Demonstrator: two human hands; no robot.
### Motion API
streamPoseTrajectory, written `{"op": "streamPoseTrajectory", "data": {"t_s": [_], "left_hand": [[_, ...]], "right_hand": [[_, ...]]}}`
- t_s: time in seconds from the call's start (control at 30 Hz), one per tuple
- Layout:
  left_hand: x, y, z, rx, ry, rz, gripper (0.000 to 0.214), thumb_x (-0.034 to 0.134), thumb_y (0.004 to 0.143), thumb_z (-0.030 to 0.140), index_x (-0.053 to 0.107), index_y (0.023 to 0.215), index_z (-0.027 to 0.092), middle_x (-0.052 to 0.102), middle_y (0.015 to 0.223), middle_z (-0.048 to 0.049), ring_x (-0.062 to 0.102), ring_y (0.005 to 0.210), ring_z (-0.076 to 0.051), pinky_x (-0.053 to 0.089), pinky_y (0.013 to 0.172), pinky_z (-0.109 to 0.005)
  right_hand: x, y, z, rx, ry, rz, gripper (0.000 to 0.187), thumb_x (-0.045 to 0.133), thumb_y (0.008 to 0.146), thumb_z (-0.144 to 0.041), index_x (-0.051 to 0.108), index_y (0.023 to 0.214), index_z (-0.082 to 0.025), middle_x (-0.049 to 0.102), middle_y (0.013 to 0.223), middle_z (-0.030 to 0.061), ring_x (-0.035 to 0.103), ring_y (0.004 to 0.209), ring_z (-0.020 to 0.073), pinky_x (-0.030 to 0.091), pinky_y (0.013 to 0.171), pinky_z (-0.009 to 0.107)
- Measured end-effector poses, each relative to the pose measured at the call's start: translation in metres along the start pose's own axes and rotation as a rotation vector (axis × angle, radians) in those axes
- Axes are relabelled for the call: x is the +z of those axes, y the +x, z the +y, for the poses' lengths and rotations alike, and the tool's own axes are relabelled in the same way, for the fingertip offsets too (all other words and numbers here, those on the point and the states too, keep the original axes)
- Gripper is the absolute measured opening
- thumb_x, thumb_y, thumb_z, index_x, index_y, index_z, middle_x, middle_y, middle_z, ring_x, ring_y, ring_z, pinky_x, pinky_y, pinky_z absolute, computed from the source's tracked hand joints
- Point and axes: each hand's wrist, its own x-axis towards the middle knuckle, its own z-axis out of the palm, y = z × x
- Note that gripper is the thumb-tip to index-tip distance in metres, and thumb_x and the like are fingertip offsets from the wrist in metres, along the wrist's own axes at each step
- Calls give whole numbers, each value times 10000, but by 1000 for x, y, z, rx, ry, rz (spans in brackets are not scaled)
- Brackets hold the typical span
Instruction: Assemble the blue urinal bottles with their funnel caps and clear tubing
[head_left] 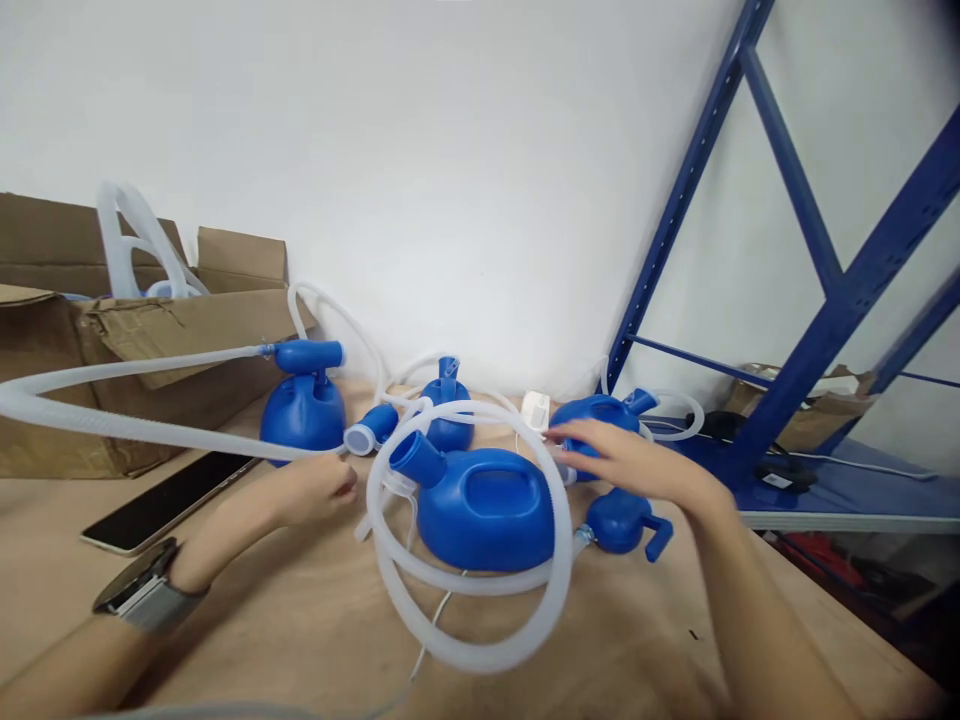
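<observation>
A blue plastic urinal bottle (487, 535) with a moulded handle and tilted neck lies before me, with a coiled translucent hose (480, 655) looped around and over it. My left hand (319, 488) is left of this bottle, its fingers curled in; whatever they may hold is hidden. Another length of hose (172, 432) runs in from the left and passes along the back of that hand. To the right, my right hand (622, 458) has its fingers stretched out beside the coil's edge; contact is unclear. Under it sits a small blue piece with a hooked end (619, 522).
More blue bottles stand behind: at left (304, 415), at centre (448, 425) and at right (592, 410). A cardboard box (187, 340) with hoses is at left, near a dark phone (169, 500). Blue metal shelving (862, 270) rises at right; a white wall closes the back.
</observation>
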Motion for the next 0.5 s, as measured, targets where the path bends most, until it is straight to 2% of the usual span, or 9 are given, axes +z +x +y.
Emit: {"op": "streamPoseTrajectory", "data": {"t_s": [0.07,0.13,0.2,0.3,0.37,0.43,0.5], "left_hand": [[9,4,1,79,-39,57,254,506,809,179,553,560,199,557,573,-20,435,489,-139,315,532,-301],[13,6,1,124,-69,127,162,525,794,157,624,673,198,614,650,-30,511,557,-158,363,572,-295],[13,8,0,153,-84,160,152,542,793,148,678,836,199,673,772,-46,581,660,-182,392,617,-287],[9,8,2,152,-107,121,206,534,832,169,695,957,206,706,864,-51,616,721,-189,399,636,-276],[4,7,6,92,-125,124,164,518,870,207,681,889,202,698,804,-40,613,679,-181,383,617,-274],[-1,7,12,-5,-150,198,173,505,896,257,623,783,200,672,719,-29,604,628,-178,369,594,-278],[-6,6,20,-111,-189,381,220,487,926,321,554,748,209,655,684,-22,603,609,-181,381,589,-285]], "right_hand": [[7,-39,29,63,-57,3,559,619,929,-607,634,1420,-341,647,1436,106,631,1295,343,539,1056,444],[23,-68,52,37,-150,-50,622,735,836,-617,625,1420,-434,558,1534,108,541,1401,350,484,1126,415],[41,-84,65,16,-215,-79,762,814,735,-628,624,1432,-385,534,1556,118,496,1427,423,462,1139,580],[59,-88,74,-5,-298,-38,579,754,838,-495,663,1394,-363,603,1482,130,562,1368,410,464,1119,631],[60,-84,76,-36,-321,15,467,695,900,-432,694,1359,-350,661,1409,130,621,1302,382,494,1101,595],[55,-82,76,-72,-314,46,448,677,922,-463,699,1354,-348,681,1383,120,637,1281,374,502,1096,583],[45,-83,73,-91,-291,70,459,679,917,-528,702,1346,-364,686,1383,102,629,1290,377,481,1115,592]]}}
